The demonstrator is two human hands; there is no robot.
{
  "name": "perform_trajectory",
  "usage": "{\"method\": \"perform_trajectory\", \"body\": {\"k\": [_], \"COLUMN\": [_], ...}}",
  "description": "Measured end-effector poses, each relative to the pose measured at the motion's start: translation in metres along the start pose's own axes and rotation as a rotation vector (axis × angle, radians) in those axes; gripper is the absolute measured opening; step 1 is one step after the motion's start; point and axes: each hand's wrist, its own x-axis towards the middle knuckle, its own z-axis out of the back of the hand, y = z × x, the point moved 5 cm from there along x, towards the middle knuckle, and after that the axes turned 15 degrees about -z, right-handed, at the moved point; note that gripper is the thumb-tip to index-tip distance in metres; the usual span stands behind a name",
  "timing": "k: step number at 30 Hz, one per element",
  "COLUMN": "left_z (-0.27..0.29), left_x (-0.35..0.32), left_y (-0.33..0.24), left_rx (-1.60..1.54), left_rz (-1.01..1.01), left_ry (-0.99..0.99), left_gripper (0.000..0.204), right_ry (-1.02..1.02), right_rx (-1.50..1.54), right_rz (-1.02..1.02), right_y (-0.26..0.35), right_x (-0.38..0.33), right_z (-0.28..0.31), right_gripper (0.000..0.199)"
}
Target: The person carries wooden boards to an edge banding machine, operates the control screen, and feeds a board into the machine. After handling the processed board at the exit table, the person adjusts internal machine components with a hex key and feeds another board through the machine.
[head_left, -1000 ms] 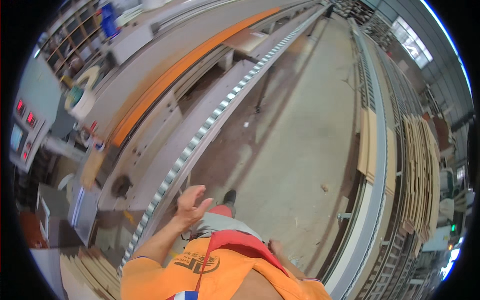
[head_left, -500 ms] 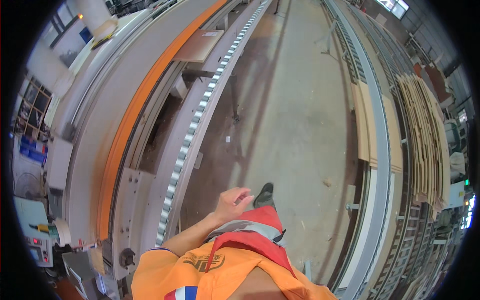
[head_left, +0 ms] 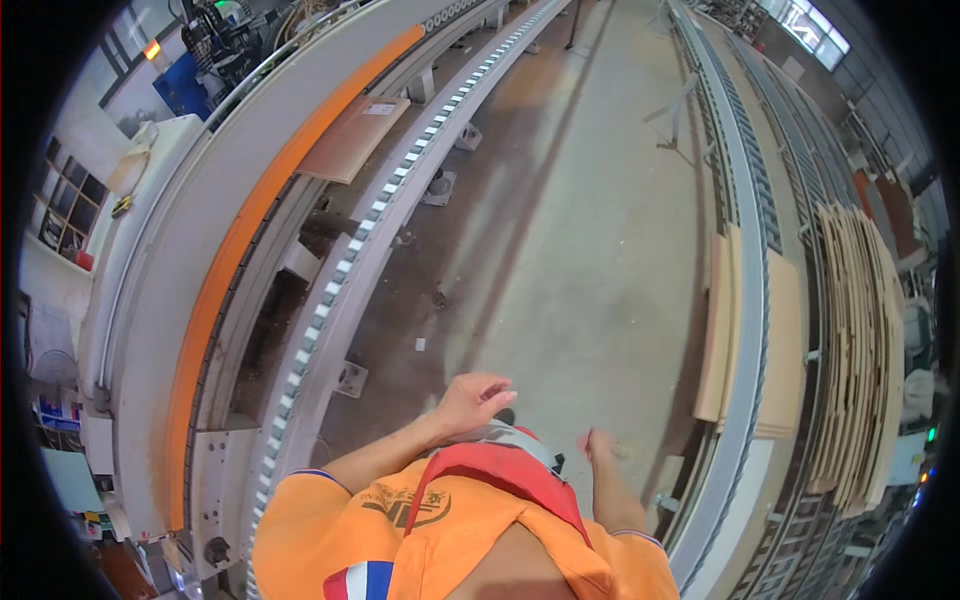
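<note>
My left hand [head_left: 474, 402] is held in front of my waist, above the floor. Its fingers are loosely curved, the thumb stands apart from them, and nothing shows between them. On the other side of my body hangs my right hand [head_left: 597, 444], small and smeared by motion, so its fingers cannot be made out. Neither hand touches anything. Closest to the left hand is a long conveyor rail with a row of small rollers [head_left: 337, 274]. Nearest the right hand runs a grey conveyor rail [head_left: 747, 300], with light brown boards [head_left: 716, 335] beside it.
Along the left stretches a machine with an orange strip [head_left: 228, 258]. A brown panel [head_left: 352, 145] juts from it toward the roller rail. Stacked thin boards [head_left: 858, 350] stand at the right. A concrete floor [head_left: 570, 260] lies between the two lines, with a metal stand [head_left: 676, 118] farther along.
The view has moved forward along the aisle, so the brown panel and the boards sit nearer. My right hand has come into sight. The left hand stays in front of my waist.
</note>
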Motion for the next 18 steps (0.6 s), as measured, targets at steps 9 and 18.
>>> {"method": "perform_trajectory", "body": {"k": [9, 18], "left_z": [-0.012, -0.016], "left_x": [0.236, 0.582], "left_y": [0.118, 0.184], "left_rx": [0.013, -0.038], "left_rz": [0.089, 0.073], "left_ry": [-0.118, 0.075], "left_gripper": [0.023, 0.026], "right_ry": [0.225, -0.030], "right_rx": [-0.350, -0.180], "right_rz": [0.411, -0.085], "right_y": [0.417, 0.418], "right_x": [-0.020, 0.099], "right_z": [-0.208, -0.116], "right_gripper": [0.033, 0.035]}}
